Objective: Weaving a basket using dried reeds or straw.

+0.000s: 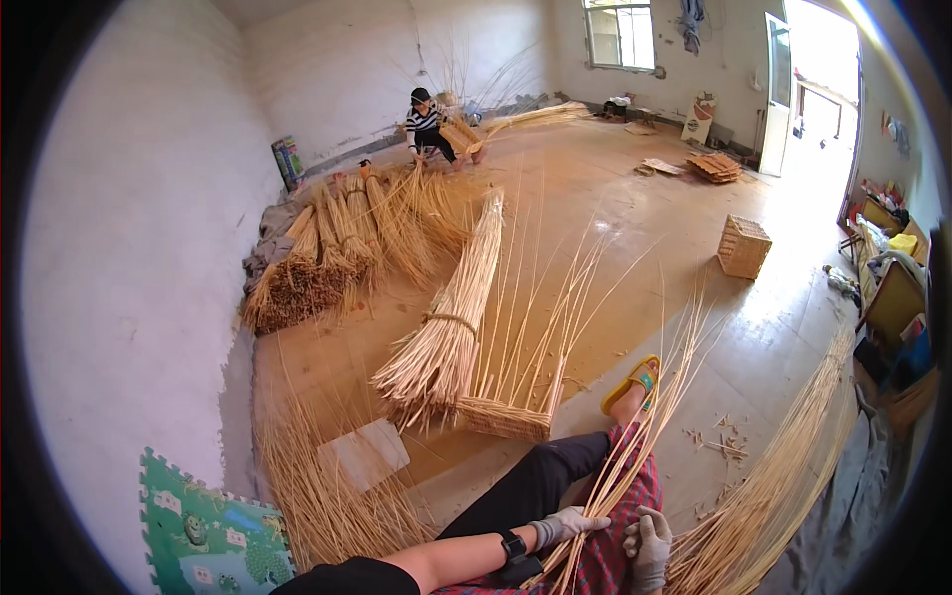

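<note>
My left hand (567, 526), in a pale glove, is closed round a thin bunch of wicker rods (640, 436). The rods lie slanting over my lap, their thin ends reaching up and to the right past my sandalled foot (635, 382). Beside them, my gloved right hand (650, 543) is held with fingers curled; what it grips, if anything, cannot be made out. A red plaid cloth (647, 483) covers my leg beneath both hands. Just beyond my knee sits a partly woven wicker piece (511, 421) with long rods standing up from it.
A tied rod bundle (456, 317) lies beyond the woven piece. Loose rods spread at left (342, 496) and right (764, 486). More bundles (317, 258) line the left wall. A co-worker (426, 124) sits at the back with a basket. A square basket (744, 246) stands right.
</note>
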A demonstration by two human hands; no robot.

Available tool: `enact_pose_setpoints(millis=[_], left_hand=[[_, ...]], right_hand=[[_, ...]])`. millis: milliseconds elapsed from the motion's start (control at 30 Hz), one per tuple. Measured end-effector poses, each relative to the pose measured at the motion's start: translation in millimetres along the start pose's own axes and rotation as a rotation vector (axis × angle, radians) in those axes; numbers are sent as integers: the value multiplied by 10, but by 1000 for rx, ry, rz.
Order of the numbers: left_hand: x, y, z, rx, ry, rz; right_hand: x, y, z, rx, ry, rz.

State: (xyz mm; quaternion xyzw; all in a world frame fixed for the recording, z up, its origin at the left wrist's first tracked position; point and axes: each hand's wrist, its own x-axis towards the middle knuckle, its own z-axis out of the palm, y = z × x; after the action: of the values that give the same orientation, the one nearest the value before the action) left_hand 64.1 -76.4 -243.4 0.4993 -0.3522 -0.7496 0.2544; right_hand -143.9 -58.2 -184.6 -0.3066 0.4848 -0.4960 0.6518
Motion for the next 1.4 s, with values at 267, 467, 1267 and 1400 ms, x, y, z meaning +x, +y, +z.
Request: enact_pose_setpoints(millis=[267, 467, 1267, 1400], left_hand=[[-9, -56, 56, 78, 70, 46], [53, -105, 19, 139, 61, -51], [61, -106, 32, 128, 108, -44], [-8, 7, 34, 106, 28, -42]], right_hand=[[-34, -91, 111, -61, 31, 26], [-83, -298, 246, -225, 39, 70], [-136, -358, 287, -180, 26, 49], [46, -3, 28, -71, 20, -6]])
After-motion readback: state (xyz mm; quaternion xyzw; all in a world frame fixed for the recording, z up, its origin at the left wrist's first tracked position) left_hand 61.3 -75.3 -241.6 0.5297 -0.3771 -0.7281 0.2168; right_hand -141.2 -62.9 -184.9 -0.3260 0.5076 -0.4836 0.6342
